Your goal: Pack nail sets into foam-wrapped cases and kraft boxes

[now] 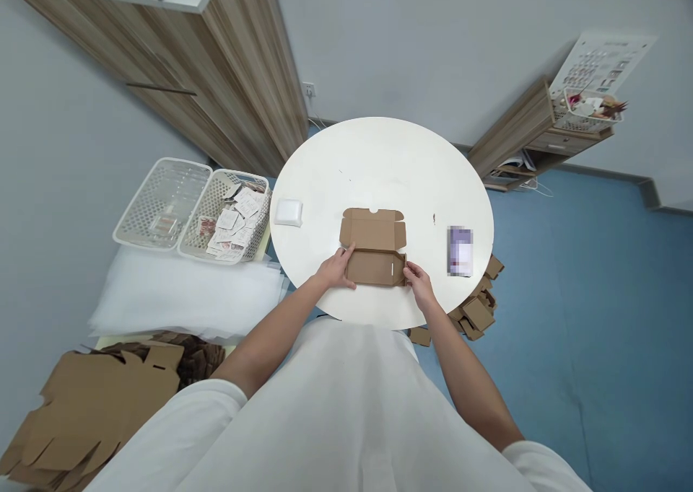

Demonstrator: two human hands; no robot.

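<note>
A small brown cardboard box (370,268) lies on the white round table (390,164), its lid (373,230) folded back away from me. My left hand (336,268) grips the box's left end, thumb and fingers spread along that side. At the right end, my right hand (418,281) pinches the folded side wall, which stands up at an angle. To the left on the table is a white wrapped packet (289,212). A purple and white item (460,251), blurred out, lies to the right.
White baskets (187,239) with paper cards and clear containers stand at the left. Below them are foam sheets (184,290) and flat cardboard blanks (97,398). Several brown boxes (476,312) lie on the floor right of the table. A wooden cabinet (243,66) stands behind left.
</note>
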